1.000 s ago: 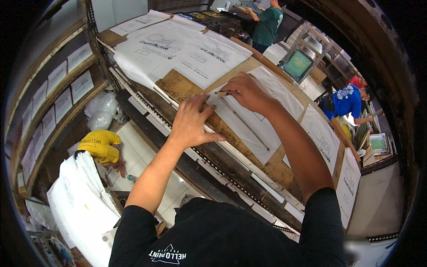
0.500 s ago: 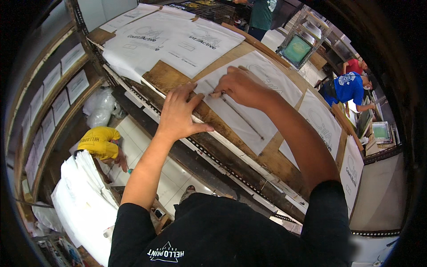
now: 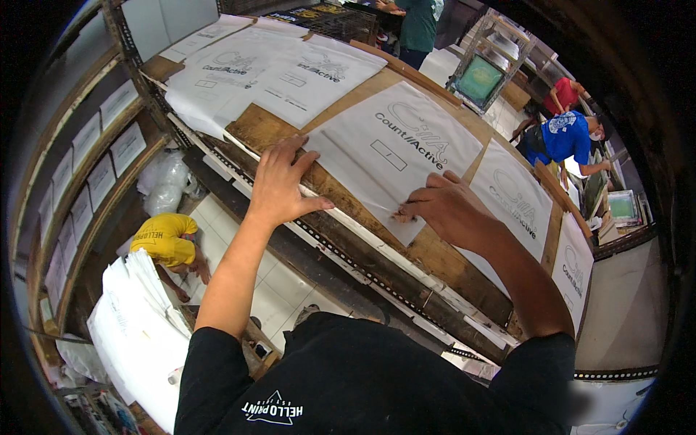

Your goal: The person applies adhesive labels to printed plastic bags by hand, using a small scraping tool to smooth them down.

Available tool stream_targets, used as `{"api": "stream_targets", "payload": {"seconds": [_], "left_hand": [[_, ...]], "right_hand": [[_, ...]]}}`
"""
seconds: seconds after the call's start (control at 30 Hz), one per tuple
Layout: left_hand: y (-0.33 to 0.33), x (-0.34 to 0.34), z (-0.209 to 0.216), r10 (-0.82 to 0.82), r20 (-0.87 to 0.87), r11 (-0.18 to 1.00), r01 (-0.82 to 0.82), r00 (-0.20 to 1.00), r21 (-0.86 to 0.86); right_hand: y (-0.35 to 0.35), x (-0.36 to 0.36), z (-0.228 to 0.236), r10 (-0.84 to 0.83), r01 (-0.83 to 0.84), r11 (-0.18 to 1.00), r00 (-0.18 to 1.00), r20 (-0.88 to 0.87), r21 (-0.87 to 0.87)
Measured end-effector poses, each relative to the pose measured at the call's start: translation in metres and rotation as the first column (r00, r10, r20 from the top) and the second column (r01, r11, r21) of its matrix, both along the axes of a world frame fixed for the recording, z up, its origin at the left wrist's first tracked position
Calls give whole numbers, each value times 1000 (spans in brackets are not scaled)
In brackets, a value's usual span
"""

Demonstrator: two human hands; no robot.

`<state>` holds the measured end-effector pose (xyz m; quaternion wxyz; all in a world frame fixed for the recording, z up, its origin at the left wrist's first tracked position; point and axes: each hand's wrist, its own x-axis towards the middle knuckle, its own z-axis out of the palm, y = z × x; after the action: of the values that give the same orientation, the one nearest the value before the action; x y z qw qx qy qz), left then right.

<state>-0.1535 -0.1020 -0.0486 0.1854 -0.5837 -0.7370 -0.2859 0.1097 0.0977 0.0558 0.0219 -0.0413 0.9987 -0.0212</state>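
Observation:
A white sheet (image 3: 370, 138) with black outlined lettering and a small rectangle lies on the sloping wooden board (image 3: 268, 132). My right hand (image 3: 453, 210) is at its near right corner, fingers bunched and pressed down. A small brownish, smudged patch shows at the fingertips; whether it is a scrap in my grip or dirt on the sheet, I cannot tell. A faint grey streak (image 3: 355, 170) runs along the sheet's near side to these fingers. My left hand (image 3: 279, 177) rests on the board's near edge, fingers spread, by the sheet's left corner.
More printed white sheets lie left (image 3: 290, 72) and right (image 3: 516, 199) on the board. A metal rail with holes (image 3: 355, 257) runs below its near edge. A person in yellow (image 3: 163, 239) crouches at lower left beside stacked white sheets (image 3: 138, 319). Others work at far right.
My right hand has slid along the sheet toward me and right, uncovering the print. The dark line on the sheet now looks a fainter grey streak. My left hand has barely moved.

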Motion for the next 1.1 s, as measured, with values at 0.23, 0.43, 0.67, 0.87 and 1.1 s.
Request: {"api": "stream_targets", "payload": {"seconds": [0.23, 0.43, 0.67, 0.87, 1.1], "left_hand": [[-3, 3, 5, 19, 34, 1000, -18, 999, -9], [-3, 1, -1, -4, 7, 1000, 4, 1000, 28], [-5, -3, -6, -14, 2, 998, 14, 1000, 57], [-5, -1, -1, -24, 16, 999, 24, 1000, 48], [-11, -5, 5, -100, 32, 987, 95, 994, 130]], "right_hand": [[-4, 12, 17, -32, 34, 999, 994, 107, -15], [9, -17, 36, -309, 413, 653, 911, 274, -635], [26, -71, 15, -352, 348, 522, 920, 176, -779], [28, -104, 9, -359, 316, 356, 915, 183, -879], [-13, -94, 27, -417, 218, 442, 909, 15, -870]]}}
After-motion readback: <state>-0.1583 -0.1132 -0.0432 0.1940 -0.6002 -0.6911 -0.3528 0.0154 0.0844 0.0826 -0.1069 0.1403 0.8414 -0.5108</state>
